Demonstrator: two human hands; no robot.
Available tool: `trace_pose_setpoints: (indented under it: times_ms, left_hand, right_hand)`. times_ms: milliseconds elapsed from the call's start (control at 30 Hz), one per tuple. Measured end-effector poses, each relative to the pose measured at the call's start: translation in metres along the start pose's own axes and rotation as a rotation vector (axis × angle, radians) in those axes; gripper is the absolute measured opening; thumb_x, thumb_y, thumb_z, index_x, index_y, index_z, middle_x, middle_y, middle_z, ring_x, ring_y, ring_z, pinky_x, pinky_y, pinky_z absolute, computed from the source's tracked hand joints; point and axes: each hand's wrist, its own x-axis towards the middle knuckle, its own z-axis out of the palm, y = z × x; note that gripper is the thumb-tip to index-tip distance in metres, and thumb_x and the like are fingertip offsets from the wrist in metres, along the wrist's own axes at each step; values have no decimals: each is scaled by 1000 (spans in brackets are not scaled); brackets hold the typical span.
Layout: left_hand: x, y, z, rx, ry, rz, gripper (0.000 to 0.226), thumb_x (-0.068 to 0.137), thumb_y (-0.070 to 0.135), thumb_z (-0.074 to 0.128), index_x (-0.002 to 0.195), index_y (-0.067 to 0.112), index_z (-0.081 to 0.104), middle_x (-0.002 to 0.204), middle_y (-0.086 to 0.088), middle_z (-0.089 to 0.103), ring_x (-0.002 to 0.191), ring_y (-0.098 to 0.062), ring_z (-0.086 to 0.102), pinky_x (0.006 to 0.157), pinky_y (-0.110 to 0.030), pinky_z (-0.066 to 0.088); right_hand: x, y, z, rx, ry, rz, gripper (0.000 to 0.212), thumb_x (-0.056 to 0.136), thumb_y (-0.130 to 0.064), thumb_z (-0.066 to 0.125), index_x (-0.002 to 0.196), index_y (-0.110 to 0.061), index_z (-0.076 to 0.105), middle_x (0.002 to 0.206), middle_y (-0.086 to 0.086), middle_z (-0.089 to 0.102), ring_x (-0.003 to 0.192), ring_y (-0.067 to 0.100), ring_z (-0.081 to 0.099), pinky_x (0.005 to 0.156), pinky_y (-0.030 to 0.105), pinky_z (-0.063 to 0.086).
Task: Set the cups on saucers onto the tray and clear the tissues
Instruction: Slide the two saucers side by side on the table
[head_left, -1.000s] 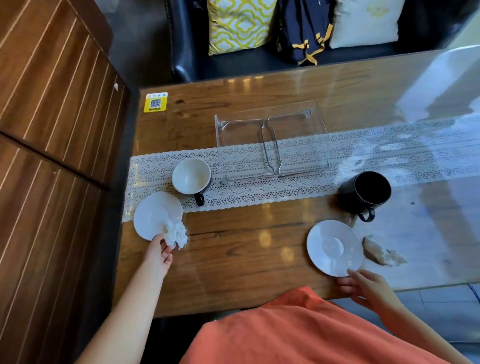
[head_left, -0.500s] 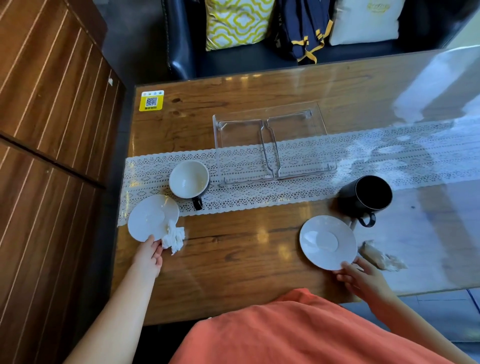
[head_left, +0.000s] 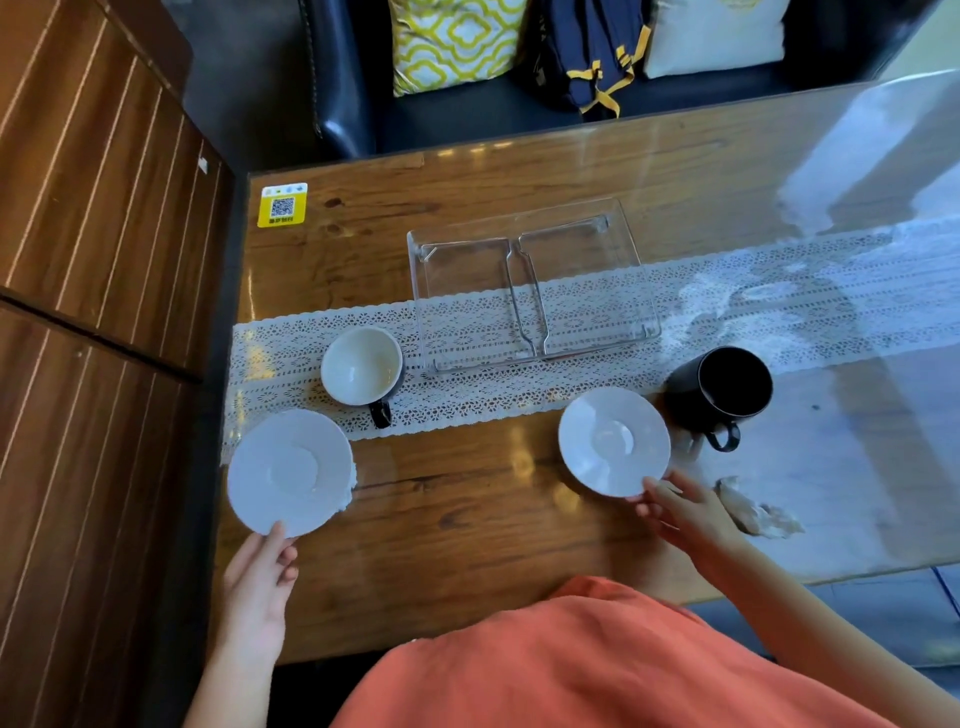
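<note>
My left hand (head_left: 260, 577) pinches the near rim of the left white saucer (head_left: 291, 470), which is tilted above the table's left edge. A crumpled tissue (head_left: 351, 483) peeks out from under its right side. Behind it a white-lined cup with a black handle (head_left: 361, 371) stands on the lace runner. My right hand (head_left: 685, 512) grips the near rim of the right white saucer (head_left: 613, 441), beside the black cup (head_left: 727, 387). A second crumpled tissue (head_left: 753, 512) lies right of that hand. The clear two-compartment tray (head_left: 530, 286) sits behind, with nothing in it.
The glass-topped wooden table (head_left: 467, 519) carries a white lace runner (head_left: 779, 291) and a yellow QR sticker (head_left: 283, 204). A dark sofa with cushions (head_left: 452, 47) stands behind the table. A wooden panel wall (head_left: 93, 260) runs close along the left.
Both saucers have risen off the table in my hands. The left one now covers most of its tissue. The right one has shifted forward and left, toward the runner.
</note>
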Motion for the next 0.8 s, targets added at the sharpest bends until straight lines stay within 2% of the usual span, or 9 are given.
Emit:
trace_pose_setpoints:
  times_ms: [67, 133, 233, 333, 467, 800]
  left_hand:
    - [-7, 0, 1, 29, -119, 4, 11, 90, 15, 55, 94, 16, 65, 78, 1, 54, 62, -5, 42, 45, -11, 37]
    - [-13, -1, 10, 88, -231, -26, 13, 88, 15, 57, 94, 17, 68, 73, 4, 54, 60, -6, 44, 46, -13, 38]
    - [-21, -4, 41, 155, -374, -109, 12, 84, 13, 60, 91, 17, 70, 66, 6, 55, 57, -5, 47, 47, -15, 35]
    - [-25, -12, 81, 204, -445, -184, 11, 85, 10, 59, 88, 16, 68, 67, 3, 53, 59, -8, 45, 49, -17, 32]
    - [-23, -26, 128, 213, -438, -277, 15, 86, 8, 59, 97, 17, 63, 73, 1, 55, 61, -8, 45, 51, -18, 30]
    - [-8, -40, 176, 266, -307, -330, 11, 85, 6, 60, 87, 17, 62, 78, -5, 62, 57, -9, 45, 36, -14, 28]
  right_hand:
    - [8, -5, 4, 12, 13, 5, 9, 94, -12, 51, 88, -11, 57, 77, 9, 69, 48, 2, 57, 45, 13, 41]
    - [15, -8, 6, 38, 35, 10, 7, 95, -10, 50, 92, -11, 56, 78, 11, 68, 43, 0, 57, 40, 11, 41]
    - [24, -13, 9, 51, 84, 12, 10, 94, -10, 50, 86, -12, 55, 67, 5, 71, 39, -2, 56, 35, 10, 36]
    - [29, -15, 11, 57, 113, 13, 12, 94, -10, 50, 83, -14, 55, 54, -2, 71, 37, -2, 53, 33, 10, 33]
    - [33, -16, 14, 90, 128, 27, 13, 95, -10, 48, 84, -13, 55, 52, -4, 71, 35, -3, 52, 32, 9, 31]
    - [38, -12, 18, 190, 149, 64, 14, 95, -8, 48, 82, -12, 53, 49, -2, 70, 30, -1, 48, 31, 8, 29]
